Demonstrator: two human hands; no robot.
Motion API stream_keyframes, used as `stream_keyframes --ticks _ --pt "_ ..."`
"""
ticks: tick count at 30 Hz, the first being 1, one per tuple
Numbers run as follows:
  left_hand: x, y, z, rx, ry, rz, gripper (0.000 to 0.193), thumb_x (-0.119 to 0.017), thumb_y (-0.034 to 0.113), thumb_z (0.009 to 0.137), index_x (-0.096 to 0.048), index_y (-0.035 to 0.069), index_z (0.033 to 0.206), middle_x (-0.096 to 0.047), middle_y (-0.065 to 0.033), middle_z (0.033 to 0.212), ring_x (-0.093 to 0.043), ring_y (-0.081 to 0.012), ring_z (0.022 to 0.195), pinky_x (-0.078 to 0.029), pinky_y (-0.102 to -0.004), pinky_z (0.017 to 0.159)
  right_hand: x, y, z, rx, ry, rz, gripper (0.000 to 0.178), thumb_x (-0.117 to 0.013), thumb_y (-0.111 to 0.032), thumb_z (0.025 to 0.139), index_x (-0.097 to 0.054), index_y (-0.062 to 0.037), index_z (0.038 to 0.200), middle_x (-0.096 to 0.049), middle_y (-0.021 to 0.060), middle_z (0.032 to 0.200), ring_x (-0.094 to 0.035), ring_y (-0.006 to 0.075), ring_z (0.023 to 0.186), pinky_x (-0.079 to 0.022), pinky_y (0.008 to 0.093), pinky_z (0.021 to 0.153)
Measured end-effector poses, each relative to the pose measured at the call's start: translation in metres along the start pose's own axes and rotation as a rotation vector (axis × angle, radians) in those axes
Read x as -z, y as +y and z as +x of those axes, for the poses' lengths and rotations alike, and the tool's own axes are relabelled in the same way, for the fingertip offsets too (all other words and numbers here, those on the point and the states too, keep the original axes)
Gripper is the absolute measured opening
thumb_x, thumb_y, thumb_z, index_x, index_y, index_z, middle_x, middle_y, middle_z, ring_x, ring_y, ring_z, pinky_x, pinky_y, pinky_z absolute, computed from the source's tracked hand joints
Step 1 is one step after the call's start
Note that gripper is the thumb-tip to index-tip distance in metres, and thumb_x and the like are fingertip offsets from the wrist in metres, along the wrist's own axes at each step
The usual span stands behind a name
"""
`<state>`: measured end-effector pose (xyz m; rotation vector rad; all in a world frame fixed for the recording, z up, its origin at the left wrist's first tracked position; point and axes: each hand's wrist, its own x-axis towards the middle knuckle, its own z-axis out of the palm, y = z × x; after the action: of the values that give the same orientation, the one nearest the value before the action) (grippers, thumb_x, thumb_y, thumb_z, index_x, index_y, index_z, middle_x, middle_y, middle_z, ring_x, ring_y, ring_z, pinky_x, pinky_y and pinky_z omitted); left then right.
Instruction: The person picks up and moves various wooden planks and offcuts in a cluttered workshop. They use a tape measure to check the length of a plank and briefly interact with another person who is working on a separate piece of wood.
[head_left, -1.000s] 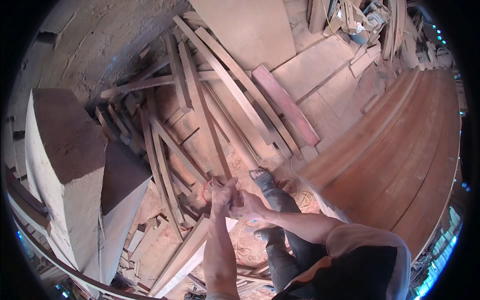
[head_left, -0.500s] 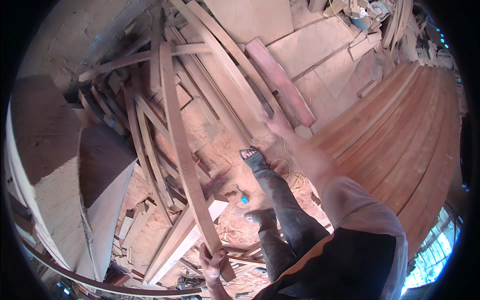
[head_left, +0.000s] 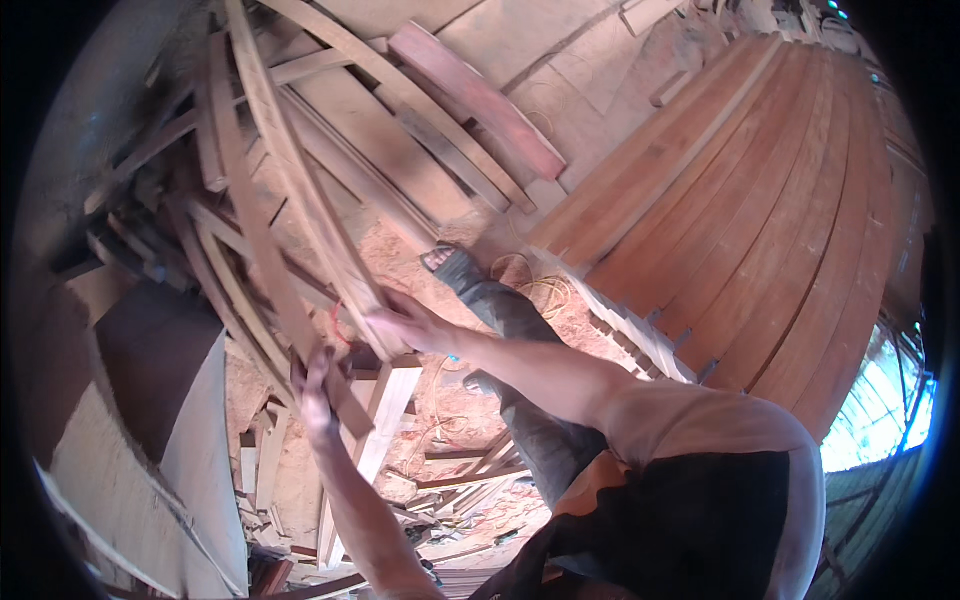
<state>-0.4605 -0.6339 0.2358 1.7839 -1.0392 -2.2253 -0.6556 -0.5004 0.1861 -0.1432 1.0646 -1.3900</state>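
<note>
Since half a second ago, I see the right hand (head_left: 408,323) come across from beside the reddish plank, bringing the lower end of a long pale batten (head_left: 310,190) with it, while the left hand (head_left: 316,395) is now higher in my view and the whole scene sits further left. The left hand is closed around a second, narrower batten (head_left: 262,235) near its lower end, and a short stub sticks out past the fingers. The right hand grips the pale batten close to its lower end, from its right edge; I cannot make out all the fingers there. Both battens slope up and to the left, side by side with a narrow gap, over other loose lengths of wood. Just below their lower ends I see a squared timber (head_left: 388,405) with a pale side. A red cord (head_left: 338,325) shows between the two hands. To the right, the person's sandalled foot (head_left: 438,258) stands on the dusty floor near a coil of yellow cord (head_left: 548,297). Beyond it lies the reddish plank (head_left: 480,100), and further right a broad row of brown boards (head_left: 750,240).
</note>
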Motion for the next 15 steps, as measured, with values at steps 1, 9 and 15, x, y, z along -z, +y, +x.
stream_keyframes --ticks 1,9,15 --pt "-0.009 0.015 0.010 0.012 0.047 -0.005 0.070 -0.079 0.028 0.087 -0.044 0.003 0.143 -0.063 -0.0123 0.110 -0.066 -0.0227 0.087 -0.057 -0.0392 0.068 -0.017 -0.001 -0.028 -0.042 0.049 0.273 0.043 -0.055 -0.022 0.105 -0.049 0.0010 0.142 -0.066 0.0143 0.123 -0.068 0.0183 0.102 -0.056 0.0326 0.086" --pt "-0.041 0.071 0.032 0.013 -0.071 -0.030 0.057 -0.075 0.025 0.091 -0.043 0.003 0.132 -0.063 -0.0152 0.099 -0.069 -0.0267 0.078 -0.060 -0.0414 0.064 -0.012 -0.037 -0.118 -0.359 0.188 0.405 0.039 -0.053 -0.045 0.103 -0.054 -0.0129 0.125 -0.064 0.0085 0.085 -0.062 0.0209 0.071 -0.051 0.0363 0.064" --pt "-0.093 0.033 -0.041 -0.017 -0.124 -0.346 0.083 -0.075 0.036 0.083 -0.039 0.005 0.150 -0.065 -0.0116 0.126 -0.059 -0.0280 0.123 -0.050 -0.0439 0.104 -0.041 -0.047 -0.158 -0.093 0.242 -0.567 0.054 -0.037 -0.054 0.109 -0.048 -0.0036 0.125 -0.055 0.0099 0.107 -0.053 0.0174 0.096 -0.046 0.0332 0.085"
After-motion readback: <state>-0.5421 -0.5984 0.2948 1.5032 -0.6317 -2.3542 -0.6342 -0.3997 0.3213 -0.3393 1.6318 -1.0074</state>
